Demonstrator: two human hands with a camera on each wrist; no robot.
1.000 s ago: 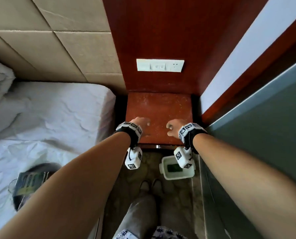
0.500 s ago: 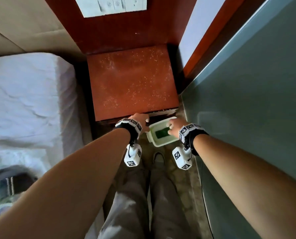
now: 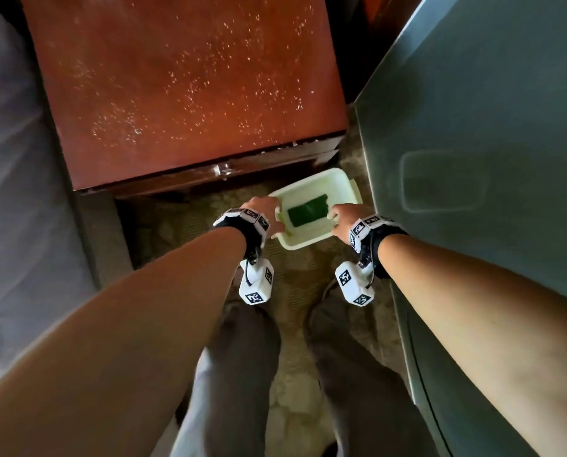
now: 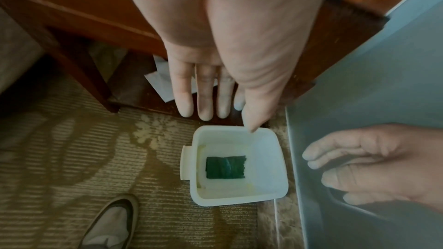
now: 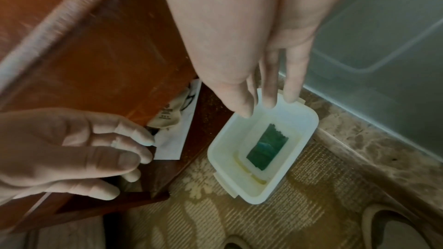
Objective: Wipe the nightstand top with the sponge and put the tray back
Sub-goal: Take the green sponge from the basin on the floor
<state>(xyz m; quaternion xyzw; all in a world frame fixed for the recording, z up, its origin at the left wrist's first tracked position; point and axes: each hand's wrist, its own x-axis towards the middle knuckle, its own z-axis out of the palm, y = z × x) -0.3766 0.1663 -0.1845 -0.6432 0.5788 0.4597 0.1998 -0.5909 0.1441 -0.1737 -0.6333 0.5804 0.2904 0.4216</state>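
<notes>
The nightstand top (image 3: pixel 183 87) is red-brown wood dusted with white specks. On the carpet in front of its right corner stands a white plastic tub (image 3: pixel 338 189) with a dark green sponge (image 3: pixel 308 212) lying flat on its bottom. My left hand (image 3: pixel 264 209) hovers over the tub's left side and my right hand (image 3: pixel 345 219) over its right side. In the left wrist view the left hand (image 4: pixel 223 101) has straight fingers above the tub (image 4: pixel 271 192) and sponge (image 4: pixel 225 167). The right hand (image 5: pixel 263 92) hangs relaxed over the sponge (image 5: pixel 266 149). Neither hand holds anything. No tray is in view.
A grey-green wall panel (image 3: pixel 473 159) closes the right side and the bed (image 3: pixel 11 192) the left. White paper (image 4: pixel 160 82) lies on the nightstand's lower shelf. My shoe (image 4: pixel 110 224) stands on the patterned carpet (image 3: pixel 183 232) just behind the tub.
Both hands left the nightstand top and came down in front of it toward the tub on the floor. The head view tilted down and moved closer.
</notes>
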